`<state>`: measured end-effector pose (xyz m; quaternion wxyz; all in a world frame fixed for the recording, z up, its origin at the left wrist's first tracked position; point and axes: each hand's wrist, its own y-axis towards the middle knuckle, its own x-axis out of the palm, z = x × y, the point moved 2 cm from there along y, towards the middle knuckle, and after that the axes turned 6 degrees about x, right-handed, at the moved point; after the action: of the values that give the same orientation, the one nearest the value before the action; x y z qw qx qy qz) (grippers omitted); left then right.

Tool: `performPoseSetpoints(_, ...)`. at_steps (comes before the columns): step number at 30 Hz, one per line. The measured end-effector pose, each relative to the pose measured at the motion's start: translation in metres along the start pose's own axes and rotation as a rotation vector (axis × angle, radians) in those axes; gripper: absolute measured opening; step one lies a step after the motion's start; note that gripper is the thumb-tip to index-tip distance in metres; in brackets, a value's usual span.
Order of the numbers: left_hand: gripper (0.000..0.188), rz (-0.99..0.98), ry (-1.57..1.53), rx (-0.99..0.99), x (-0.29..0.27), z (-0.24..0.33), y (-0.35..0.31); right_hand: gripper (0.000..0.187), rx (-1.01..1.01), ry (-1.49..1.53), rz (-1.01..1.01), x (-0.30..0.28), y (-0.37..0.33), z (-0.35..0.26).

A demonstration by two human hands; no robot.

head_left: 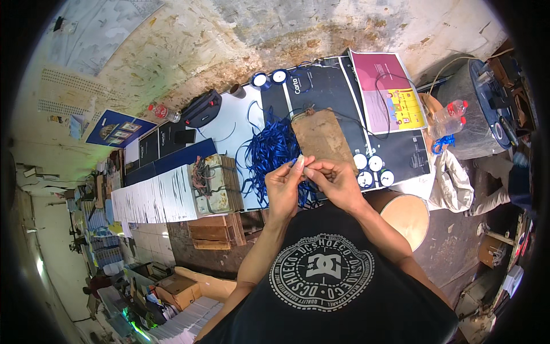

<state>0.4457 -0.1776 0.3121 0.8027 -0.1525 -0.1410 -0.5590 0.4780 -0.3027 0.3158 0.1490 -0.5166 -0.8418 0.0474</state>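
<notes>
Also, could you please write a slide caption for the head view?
Left hand and right hand, close together by a tangled heap of blue ribbons.

A workshop is indicated by what is gathered here. On the worktop [230, 110], a tangled pile of blue ribbon [271, 146], small blue-and-white rolls [260, 80] and a long row of white paper [154, 198] are laid out. Behind the worktop, a stained, peeling wall [229, 34] is left undecorated in large part. Left of the worktop, toward the wearer, cardboard boxes [179, 289] and stacked sheets [183, 324] are crowded; right of it, a grey drum [470, 112] is stood.
</notes>
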Motion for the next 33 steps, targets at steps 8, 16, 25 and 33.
performPoseSetpoints(8,0.026,0.169,-0.026,0.154,-0.014,0.009,0.015,0.022,-0.022,-0.449,-0.156,-0.011,0.003,-0.005)
performPoseSetpoints(16,0.024,0.461,-0.089,0.248,-0.067,0.029,0.055,0.032,-0.005,-0.495,-0.417,-0.058,0.03,-0.02)
performPoseSetpoints(25,0.023,0.606,-0.119,0.283,-0.121,0.039,0.059,0.038,0.09,-0.586,-0.616,-0.095,0.056,-0.026)
performPoseSetpoints(33,0.023,0.659,-0.24,0.163,-0.166,0.013,0.042,0.034,0.1,-0.572,-0.621,-0.095,0.058,-0.016)
